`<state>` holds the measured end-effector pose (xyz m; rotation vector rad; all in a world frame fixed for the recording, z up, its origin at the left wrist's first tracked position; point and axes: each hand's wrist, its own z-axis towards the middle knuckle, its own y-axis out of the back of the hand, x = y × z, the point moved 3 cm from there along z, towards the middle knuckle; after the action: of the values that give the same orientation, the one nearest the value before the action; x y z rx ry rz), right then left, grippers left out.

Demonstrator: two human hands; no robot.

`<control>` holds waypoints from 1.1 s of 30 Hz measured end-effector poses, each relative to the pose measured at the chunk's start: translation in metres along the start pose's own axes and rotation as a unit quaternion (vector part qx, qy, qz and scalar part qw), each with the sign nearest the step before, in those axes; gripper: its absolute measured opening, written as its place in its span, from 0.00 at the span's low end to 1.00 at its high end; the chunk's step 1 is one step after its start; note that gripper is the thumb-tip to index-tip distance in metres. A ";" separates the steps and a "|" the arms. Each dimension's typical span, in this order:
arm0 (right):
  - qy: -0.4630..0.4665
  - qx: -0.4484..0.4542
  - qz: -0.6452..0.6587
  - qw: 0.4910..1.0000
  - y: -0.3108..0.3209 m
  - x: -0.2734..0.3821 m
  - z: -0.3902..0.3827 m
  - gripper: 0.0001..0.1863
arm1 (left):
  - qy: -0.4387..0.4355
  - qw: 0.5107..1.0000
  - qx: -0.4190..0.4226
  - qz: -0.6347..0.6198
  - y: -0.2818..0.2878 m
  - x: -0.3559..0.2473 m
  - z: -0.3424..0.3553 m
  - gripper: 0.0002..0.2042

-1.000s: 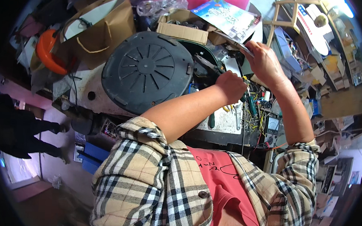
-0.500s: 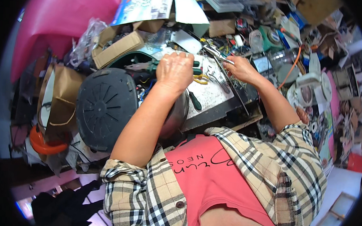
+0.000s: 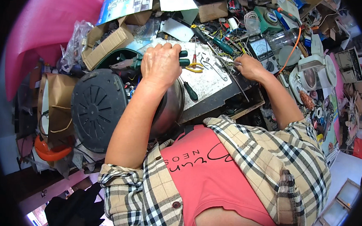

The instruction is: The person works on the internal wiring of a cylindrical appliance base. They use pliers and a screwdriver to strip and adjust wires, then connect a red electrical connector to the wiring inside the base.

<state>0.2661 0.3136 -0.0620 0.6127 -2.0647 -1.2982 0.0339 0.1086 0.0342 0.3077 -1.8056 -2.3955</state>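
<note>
My left hand (image 3: 161,66) is closed round a pair of green-handled pliers (image 3: 183,58), above the near-left side of the worktop. The handle ends stick out on its right and the metal jaws on its left, over an appliance lying on its side. That appliance has a round black base (image 3: 99,108) and a shiny metal body (image 3: 176,97). My right hand (image 3: 249,68) is at the right end of the white board (image 3: 207,83), its fingertips pinched together among thin metal tools. What they grip is too small to make out. A green-handled tool (image 3: 223,45) lies just beyond them.
On the board lie a green screwdriver (image 3: 190,91), yellow-handled pliers (image 3: 195,67), a red screwdriver (image 3: 194,59) and a wrench (image 3: 221,72). A multimeter (image 3: 261,49) stands behind my right hand. Cardboard (image 3: 108,48) and a brown paper bag (image 3: 58,102) are left.
A bright metal tool at my right fingertips no longer shows there; a green-handled tool now lies apart from them. My left hand still grips the pliers. The whole view has shifted slightly.
</note>
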 end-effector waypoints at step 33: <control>0.387 -0.209 0.305 0.845 0.126 0.197 0.056 0.05 | 0.027 0.999 0.032 -0.008 -0.022 -0.008 0.007 0.09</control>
<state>0.0802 0.2697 0.0844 0.1806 -1.1071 -0.8575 0.0407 0.1228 0.0154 0.3925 -1.8647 -2.3204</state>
